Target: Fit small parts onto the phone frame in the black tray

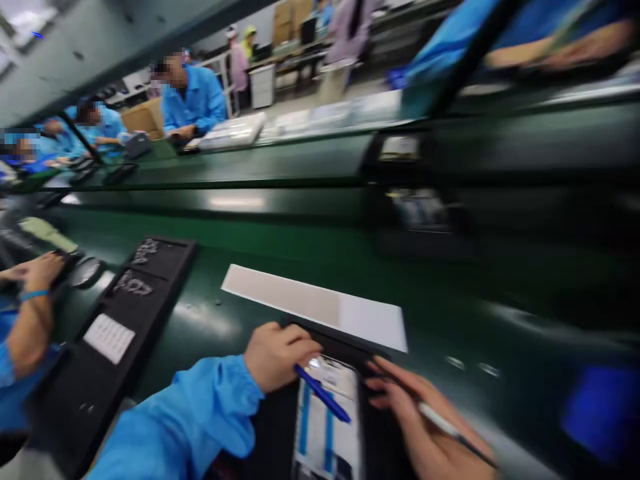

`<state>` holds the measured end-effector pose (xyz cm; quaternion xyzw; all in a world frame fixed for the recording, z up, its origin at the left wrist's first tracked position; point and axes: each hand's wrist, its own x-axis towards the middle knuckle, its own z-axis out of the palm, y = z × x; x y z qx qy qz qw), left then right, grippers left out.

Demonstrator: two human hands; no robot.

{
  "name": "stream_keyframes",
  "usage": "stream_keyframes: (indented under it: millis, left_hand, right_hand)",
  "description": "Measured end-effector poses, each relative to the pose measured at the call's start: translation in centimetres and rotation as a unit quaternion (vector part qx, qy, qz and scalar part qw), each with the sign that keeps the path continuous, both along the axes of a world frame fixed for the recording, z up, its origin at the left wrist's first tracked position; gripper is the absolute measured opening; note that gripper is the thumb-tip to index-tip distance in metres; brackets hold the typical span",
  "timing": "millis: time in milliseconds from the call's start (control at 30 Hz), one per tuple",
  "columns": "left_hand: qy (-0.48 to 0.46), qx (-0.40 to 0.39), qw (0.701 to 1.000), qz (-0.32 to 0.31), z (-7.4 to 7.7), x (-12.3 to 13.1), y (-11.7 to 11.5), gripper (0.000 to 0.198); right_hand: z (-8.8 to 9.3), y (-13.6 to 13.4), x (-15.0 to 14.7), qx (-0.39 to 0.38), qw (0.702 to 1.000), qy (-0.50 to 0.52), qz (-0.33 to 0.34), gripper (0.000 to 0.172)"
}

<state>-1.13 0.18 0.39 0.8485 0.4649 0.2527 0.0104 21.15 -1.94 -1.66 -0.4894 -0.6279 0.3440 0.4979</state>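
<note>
Flat device (327, 417) with white-and-blue face sits in a black tray (273, 433) at the near worktop (210, 313) edge, between both hands. Left hand (280, 357) curled shut on a blue pen (323, 395), tip over the device. Right hand (425, 427) pinches a thin white stylus (450, 430) — fingertips (377, 383) touching the tray's right rim. White sheet (320, 307) lies just beyond. Black compartment tray (115, 333) to the left — co-worker's arm (30, 313) beside it.

We found the frame evenly lit from overhead; a bright ceiling panel (23, 20) showed at upper left. Soft glare streaked the green table (235, 200), pale patches. Motion blur smeared most of the view, worst along the right edge. Our left hand (280, 353) and blue pen (323, 395) stayed fairly sharp. The horizon tilted, edges stretched. Shadows were faint.
</note>
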Motion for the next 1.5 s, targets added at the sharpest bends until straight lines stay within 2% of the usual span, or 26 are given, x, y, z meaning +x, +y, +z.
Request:
stream_keyframes:
  millis: [133,267,433,767,900,1067,1333,1500]
  left_hand:
    - [-0.025,0.024,0.998,-0.057,0.6,-0.3,0.1,0.023]
    - [-0.023,0.023,0.995,-0.093,1.2,-0.1,0.1,0.021]
    - [0.002,0.014,0.995,-0.097,1.3,-0.1,0.1,0.021]
    - [0.006,0.016,0.995,-0.097,1.3,-0.1,0.2,0.021]
    - [0.013,0.015,0.995,-0.094,1.4,0.0,0.2,0.022]
    - [0.026,0.014,0.995,-0.094,1.2,-0.1,0.1,0.02]
    - [0.063,0.007,0.993,-0.096,1.4,-0.1,0.1,0.034]
    - [0.087,-0.001,0.991,-0.098,1.3,-0.1,0.1,0.035]
  right_hand:
    - [1.6,0.5,-0.1,0.017,0.999,-0.03,0.003,0.021]
    - [2.3,0.7,0.0,0.009,0.999,-0.046,0.026,0.025]
    - [2.9,0.6,-0.1,0.06,0.995,-0.064,0.045,0.024]
    - [3.0,0.9,0.0,0.072,0.991,-0.055,0.095,0.018]
    - [3.1,0.9,-0.2,0.056,0.994,-0.05,0.083,0.02]
    - [2.8,0.8,-0.3,0.018,0.998,-0.038,0.035,0.024]
    - [2.5,0.8,-0.3,0.017,0.999,-0.031,0.021,0.017]
    - [2.5,0.8,-0.5,0.007,1.0,-0.023,0.011,0.016]
